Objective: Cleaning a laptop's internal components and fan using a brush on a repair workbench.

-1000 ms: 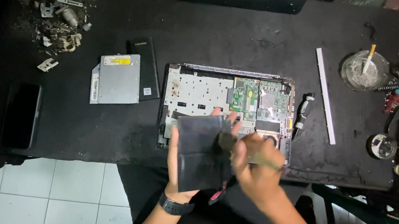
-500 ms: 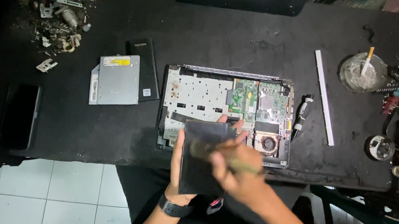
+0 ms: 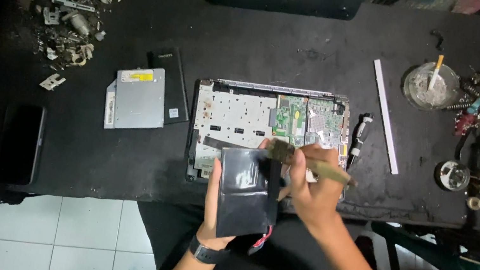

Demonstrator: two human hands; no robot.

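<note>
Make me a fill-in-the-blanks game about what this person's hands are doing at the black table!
1. The left hand holds a flat black ____ with red wires at its lower end.
2. The right hand holds a ____ against the top of that thing.
3. Behind the hands, an opened ____ lies on the table with its green circuit board showing.
4. A dark ____ sits on the left wrist.

Missing words: battery pack; brush; laptop; watch

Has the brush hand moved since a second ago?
Yes. The right hand and brush have shifted toward the open laptop's near-left part, bristles now over the top edge of the black pack.
</note>
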